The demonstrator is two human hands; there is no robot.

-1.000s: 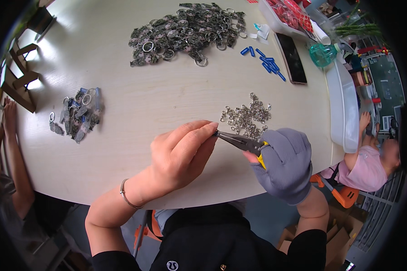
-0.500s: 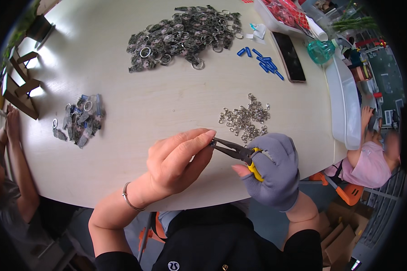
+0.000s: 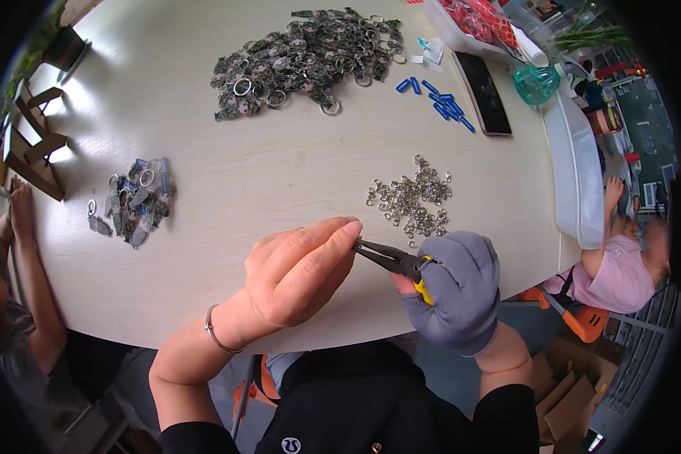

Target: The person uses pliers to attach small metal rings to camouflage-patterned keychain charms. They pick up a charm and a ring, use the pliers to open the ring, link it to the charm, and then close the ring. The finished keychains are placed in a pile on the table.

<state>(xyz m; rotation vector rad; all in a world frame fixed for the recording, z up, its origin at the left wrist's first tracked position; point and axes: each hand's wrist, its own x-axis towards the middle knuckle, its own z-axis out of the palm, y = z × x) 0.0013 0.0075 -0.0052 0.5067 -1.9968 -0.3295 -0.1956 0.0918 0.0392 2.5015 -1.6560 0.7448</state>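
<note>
My right hand [image 3: 455,291], in a grey glove with the thumb tip bare, is closed round the yellow handles of dark needle-nose pliers [image 3: 392,259]. The plier tips meet the fingertips of my left hand [image 3: 301,268], which is bare and pinched. A small dark thing shows at that spot, but my fingers mostly hide it and I cannot tell its kind. Just beyond the pliers lies a heap of small silver metal clasps [image 3: 412,198]. To the left sits a small pile of keychains in clear wrap with rings [image 3: 140,200].
A large heap of grey-green keychains [image 3: 303,64] covers the far middle of the table. Blue cylinders [image 3: 448,106], a phone [image 3: 483,94], a white bin [image 3: 575,166] and a green spray bottle [image 3: 536,85] stand or lie at the right. Other people sit at both sides.
The plier jaws have come closer together and the handles are squeezed further into my right hand. My left hand stays nearly in place.
</note>
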